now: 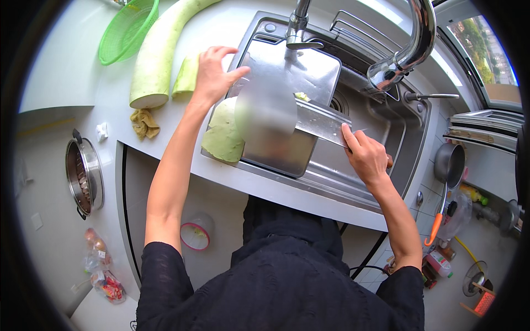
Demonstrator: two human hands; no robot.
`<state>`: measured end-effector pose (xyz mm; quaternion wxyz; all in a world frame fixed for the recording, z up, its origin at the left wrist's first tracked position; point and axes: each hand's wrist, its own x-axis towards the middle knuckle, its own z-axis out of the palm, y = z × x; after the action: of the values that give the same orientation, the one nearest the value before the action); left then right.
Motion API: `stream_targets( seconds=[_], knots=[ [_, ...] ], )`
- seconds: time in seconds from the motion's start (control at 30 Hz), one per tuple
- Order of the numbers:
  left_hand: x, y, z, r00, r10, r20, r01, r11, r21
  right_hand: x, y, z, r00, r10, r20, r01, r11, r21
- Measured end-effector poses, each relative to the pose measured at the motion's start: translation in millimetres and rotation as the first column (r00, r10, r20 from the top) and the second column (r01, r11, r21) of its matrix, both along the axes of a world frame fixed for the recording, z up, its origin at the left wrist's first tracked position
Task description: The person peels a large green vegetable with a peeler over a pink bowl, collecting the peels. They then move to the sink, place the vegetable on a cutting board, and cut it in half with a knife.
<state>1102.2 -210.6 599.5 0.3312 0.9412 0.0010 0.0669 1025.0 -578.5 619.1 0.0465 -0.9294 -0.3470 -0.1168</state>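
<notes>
My right hand (366, 155) grips a cleaver (321, 122) by its handle, the broad blade pointing left over a metal cutting board (319, 62) that lies across the sink. A blurred patch covers the middle of the board and hides the blade's far end. With fingers spread and nothing in them, my left hand (215, 72) hovers near the board's left edge. Below it, broad pale green gourd pieces (227, 138) overlap the sink rim. Beside that hand lies a short cut gourd chunk (186, 78), partly hidden. A small pale scrap (302, 96) rests on the board by the blade.
A long cut gourd (153, 70) and a green plastic basket (128, 35) occupy the left counter, near a crumpled brown cloth (144, 124). Chrome faucet (297, 29) and curved chrome pipe (414, 45) rise behind the sink basin (372, 128). A pink-rimmed bin (196, 236) stands below.
</notes>
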Motion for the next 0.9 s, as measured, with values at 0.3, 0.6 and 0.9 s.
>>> stream_targets(
  seconds=[0.3, 0.6, 0.9],
  knots=[
    [11, -84, 4, 0.775, -0.538, -0.331, 0.491, 0.843, -0.220, 2, -6, 18, 0.991, 0.130, 0.045, -0.128, 0.991, -0.048],
    [25, -59, 2, 0.943, -0.191, -0.272, -0.019, 0.786, -0.618, -1, -19, 19, 0.996, 0.083, 0.015, -0.083, 0.996, 0.043],
    [-203, 58, 38, 0.666, 0.706, -0.239, -0.492, 0.175, -0.853, -7, -4, -17, 0.859, -0.013, -0.511, 0.306, 0.814, 0.494]
  ],
)
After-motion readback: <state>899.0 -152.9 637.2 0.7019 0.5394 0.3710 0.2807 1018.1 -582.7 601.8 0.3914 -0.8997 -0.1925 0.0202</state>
